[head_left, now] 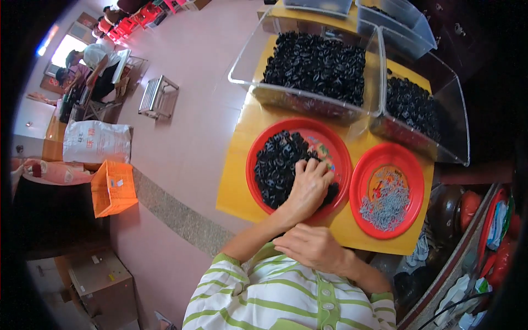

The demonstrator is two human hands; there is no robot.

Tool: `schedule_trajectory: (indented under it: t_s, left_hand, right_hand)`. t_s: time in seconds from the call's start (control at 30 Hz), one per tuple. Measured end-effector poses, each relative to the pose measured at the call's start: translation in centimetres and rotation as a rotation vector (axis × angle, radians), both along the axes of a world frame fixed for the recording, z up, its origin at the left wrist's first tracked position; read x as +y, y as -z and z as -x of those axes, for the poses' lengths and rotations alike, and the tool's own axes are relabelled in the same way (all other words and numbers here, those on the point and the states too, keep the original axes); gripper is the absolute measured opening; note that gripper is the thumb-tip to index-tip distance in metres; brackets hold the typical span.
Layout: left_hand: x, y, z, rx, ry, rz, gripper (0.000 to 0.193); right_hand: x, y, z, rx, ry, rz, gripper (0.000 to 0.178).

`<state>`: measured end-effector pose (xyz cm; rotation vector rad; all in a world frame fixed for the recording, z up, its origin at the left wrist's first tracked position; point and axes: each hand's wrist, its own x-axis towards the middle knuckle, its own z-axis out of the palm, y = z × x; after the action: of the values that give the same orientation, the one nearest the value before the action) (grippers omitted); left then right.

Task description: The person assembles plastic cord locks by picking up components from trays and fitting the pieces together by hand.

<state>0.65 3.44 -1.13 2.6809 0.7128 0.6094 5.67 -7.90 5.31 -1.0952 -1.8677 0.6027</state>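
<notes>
Green-and-white striped, the person's shirt [291, 300] fills the lower edge, nearest the camera. Beyond it, small black pieces [275, 165] lie heaped in a round red tray [342, 157], mostly toward its left side. Among them, at the heap's right part, the left hand [311, 184] reaches down with fingers bent; whether they pinch a piece I cannot tell. Just in front of the shirt, the right hand [313, 248] has its fingers pressed together, its palm hidden, so I cannot tell what it holds. Beside the tray, a smaller red tray [416, 192] holds thin grey pins [389, 212]. Both rest on a yellow tabletop [234, 190]. Behind them, two clear bins [308, 103] contain more black pieces. Farther left, a metal stool [157, 98] stands on the floor.
</notes>
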Motion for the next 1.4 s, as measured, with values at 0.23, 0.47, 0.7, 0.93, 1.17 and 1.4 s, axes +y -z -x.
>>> schedule_trajectory:
  t_s: [0.23,0.47,0.7,0.93,1.17,1.4]
  left_hand:
    - [-1.6,-3.0,2.7,-0.175,0.11,0.509,0.017]
    - [-3.5,-3.8,3.5,-0.446,0.055,0.974,0.011]
    - [-4.4,-2.5,4.8,-0.812,0.029,1.451,0.009]
    - [-6.2,-4.0,5.6,-0.839,-0.078,1.484,0.018]
    - [-6.4,-3.4,6.4,-0.743,-0.154,1.275,0.021]
    - [-7.3,-2.9,4.0,-0.699,-0.149,1.504,0.018]
  right_hand:
    - [-3.9,3.3,-0.5,0.243,0.242,0.372,0.011]
    - [-3.6,1.8,-4.1,0.465,0.713,0.503,0.002]
    - [4.2,-6.0,-11.3,0.658,0.711,-0.171,0.02]
    - [3.4,-5.0,-4.7,0.286,0.191,0.092,0.012]
    - [-1.8,1.8,-3.0,0.311,0.657,0.212,0.015]
    - [-4.3,3.8,-3.5,0.672,0.607,0.391,0.011]
